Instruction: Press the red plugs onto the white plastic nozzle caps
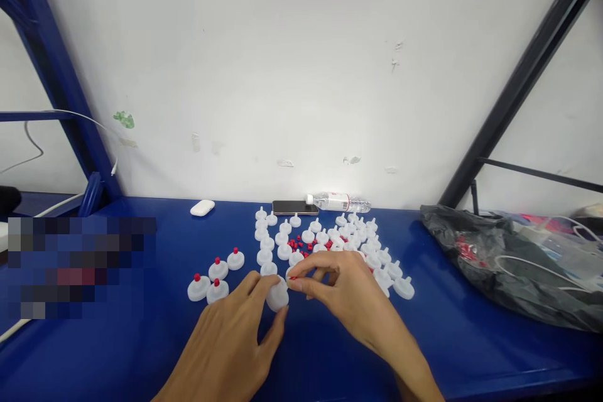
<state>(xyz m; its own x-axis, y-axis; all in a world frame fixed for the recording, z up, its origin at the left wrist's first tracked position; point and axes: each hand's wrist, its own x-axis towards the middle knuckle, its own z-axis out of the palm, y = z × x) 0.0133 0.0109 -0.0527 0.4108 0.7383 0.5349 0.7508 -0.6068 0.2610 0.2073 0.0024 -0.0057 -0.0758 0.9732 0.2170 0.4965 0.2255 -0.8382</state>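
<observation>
My left hand (230, 333) grips a white plastic nozzle cap (277, 295) by its rim, tilted so that its spout side faces right. Close beside it, the thumb and forefinger of my right hand (336, 282) pinch a small red tip cap (293, 277) near the spout. Whether the two parts touch is hard to make out. On the left stand several white nozzle caps with red tips (218, 268). Behind my hands are many white nozzle caps without red tips (264, 256), and loose red tip caps (296, 244) lie scattered among them.
Along the wall lie a phone (294, 207), a clear water bottle (336, 202) and a small white case (202, 208). A dark plastic bag (471, 276) with red pieces covers the right side of the blue table (471, 358). Frame posts rise at both sides.
</observation>
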